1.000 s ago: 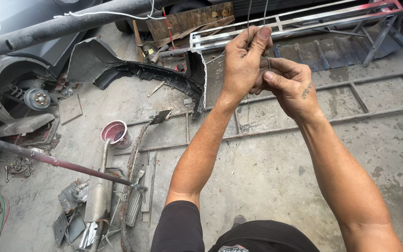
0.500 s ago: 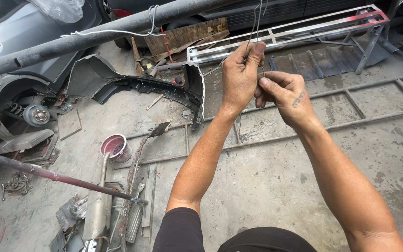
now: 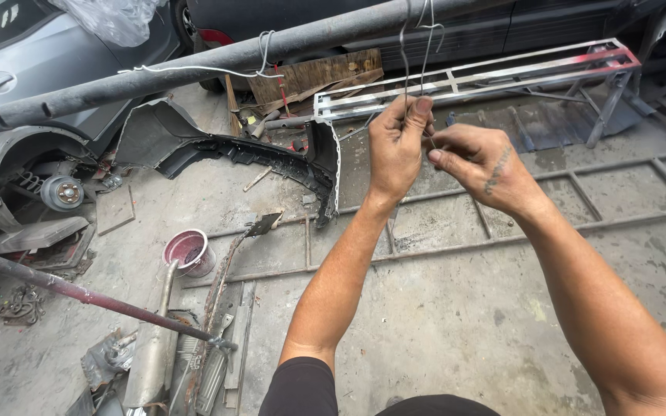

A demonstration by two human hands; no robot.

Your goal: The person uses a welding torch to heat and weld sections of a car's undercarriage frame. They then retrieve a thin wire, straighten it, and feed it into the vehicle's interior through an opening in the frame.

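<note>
Both my hands are raised in front of me under a grey metal pole (image 3: 194,65) that runs across the top of the view. A thin metal wire (image 3: 404,46) hangs down from the pole in a loop. My left hand (image 3: 395,146) pinches the wire strands from below. My right hand (image 3: 479,166) is beside it, fingertips closed on the wire's lower end. Another piece of wire (image 3: 260,54) is tied around the pole further left.
A black car bumper (image 3: 225,146) lies on the concrete floor. A metal frame (image 3: 472,77) stands behind my hands. A pink-rimmed can (image 3: 188,251), a reddish rod (image 3: 79,293), an exhaust part (image 3: 152,347) and scrap lie at left. A grey car without a wheel (image 3: 63,192) is at far left.
The view has tilted up, bringing the pole and hanging wire fully into sight. My hands stay together on the wire, with the fingers shifting slightly.
</note>
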